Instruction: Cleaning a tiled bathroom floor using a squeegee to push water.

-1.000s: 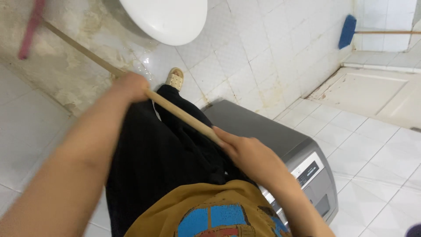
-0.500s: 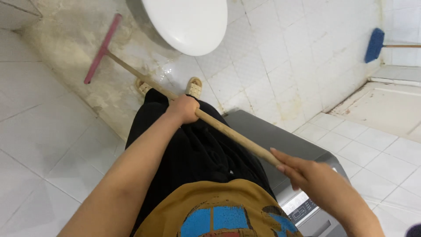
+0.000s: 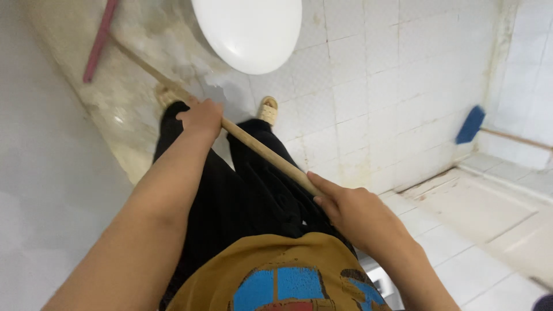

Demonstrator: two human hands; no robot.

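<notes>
In the head view, 1 long wooden handle (image 3: 262,150) is held slantwise by 2 hands: the left hand (image 3: 203,118) is closed around it higher up, and the right hand (image 3: 351,210) is wrapped around its near end. At its far end, 1 pink squeegee head (image 3: 99,41) is seen on the stained wet floor (image 3: 132,98), beside 1 white toilet bowl (image 3: 249,31). 2 beige sandals (image 3: 268,109) are counted, 1 partly hidden. 1 blue brush (image 3: 471,124) lies by the tiled wall
</notes>
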